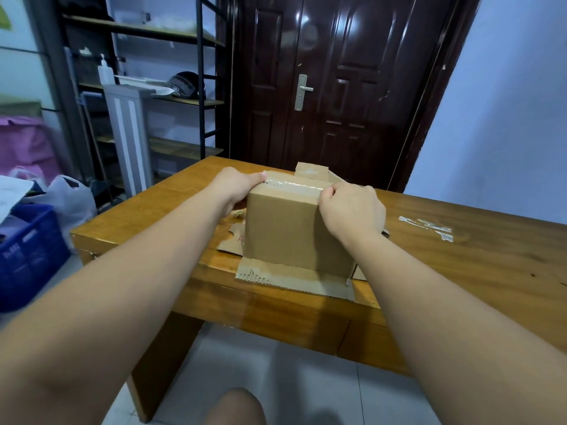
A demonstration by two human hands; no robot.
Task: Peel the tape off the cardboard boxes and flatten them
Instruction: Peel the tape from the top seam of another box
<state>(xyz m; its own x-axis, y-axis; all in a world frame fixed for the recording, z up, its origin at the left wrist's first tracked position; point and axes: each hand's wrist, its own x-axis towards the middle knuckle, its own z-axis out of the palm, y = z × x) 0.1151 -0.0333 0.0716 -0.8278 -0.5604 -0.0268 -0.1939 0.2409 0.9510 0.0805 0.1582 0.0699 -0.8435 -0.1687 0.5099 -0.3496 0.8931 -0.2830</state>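
Two bare hands on one cardboard box (294,228), which stands upright on a wooden table (460,265). Right hand (352,210) at the box's top right corner, fingers curled closed, pinching what looks like the end of the clear tape (294,187) strip; exact pinch point hidden by the knuckles. Left hand (236,184) at the opposite top corner, pressed against the box, thumb lying on the tape; fingers wrap behind the box so cannot tell how firmly it grips. Tape runs along the top edge between the two hands, glossy, stuck down across most of that span. Below the grips, the box's bottom flap (291,279) is folded out flat toward the person, lying on the table edge. Under the left hand, flat cardboard scraps (231,240) lie on the table beside the box. Right of the right hand, well apart, tape pieces (429,227) stuck on the tabletop. Beyond the hands, a dark door (337,72).
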